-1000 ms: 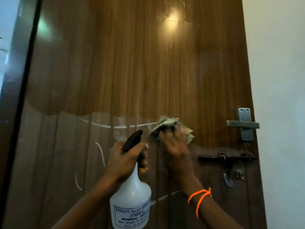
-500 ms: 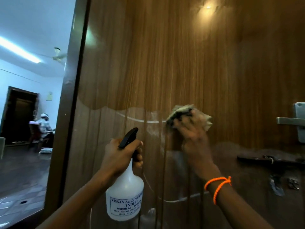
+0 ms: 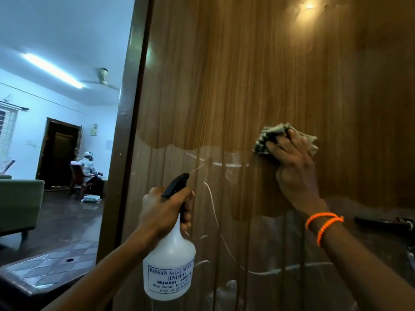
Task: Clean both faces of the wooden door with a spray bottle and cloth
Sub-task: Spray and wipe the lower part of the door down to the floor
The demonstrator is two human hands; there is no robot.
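Brown wood-grain door [image 3: 258, 75] fills the centre and right of the head view, face toward the camera, its left edge standing free against the room beyond. Lower part of the face shows a dull, streaked film with a wavy upper border; the part above is glossy and carries a lamp reflection. Crumpled greenish-grey cloth [image 3: 272, 136] is flat against the door at about mid-height, right of centre. Right hand [image 3: 294, 171] presses on it, fingers spread over the cloth, their tips curled onto its folds; two orange bead bands [image 3: 323, 224] circle the wrist. Translucent white plastic spray bottle with black trigger head [image 3: 170, 265] is held upright, just in front of the lower door face and left of the cloth. Left hand [image 3: 164, 212] grips its neck, fingers wrapped round below the trigger. Dark metal latch bolt [image 3: 386, 222] is at the right edge. Through the opening at left: a green sofa [image 3: 20, 203], a seated person [image 3: 89, 169], a ceiling fan [image 3: 103, 79], a lit tube light [image 3: 51, 69].
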